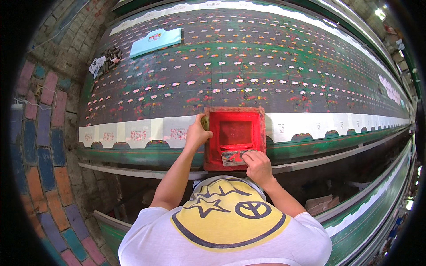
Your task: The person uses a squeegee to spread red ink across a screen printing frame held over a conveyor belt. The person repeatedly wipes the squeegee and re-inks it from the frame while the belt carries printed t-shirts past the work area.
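A wooden screen-printing frame [262, 128] with red ink inside lies at the near edge of the long table, over the row of white fabric pieces. My left hand [198, 133] grips the frame's left side near its far corner, thumb towards the inside. In my right hand [258, 166] is a squeegee [230, 158], a flat worn board smeared with red, held at the near end of the frame. Red ink lies along the squeegee's far side. Left of the frame, the white fabric pieces [138, 133] carry red prints; those on the right [299, 123] show only dark outlines.
The dark, ink-spotted table [186, 66] stretches far to the right. On its far left lie a folded light-blue cloth [162, 42] and crumpled rags [96, 67]. A rail [328, 159] runs along the near edge. Another long table [364, 235] stands at the lower right.
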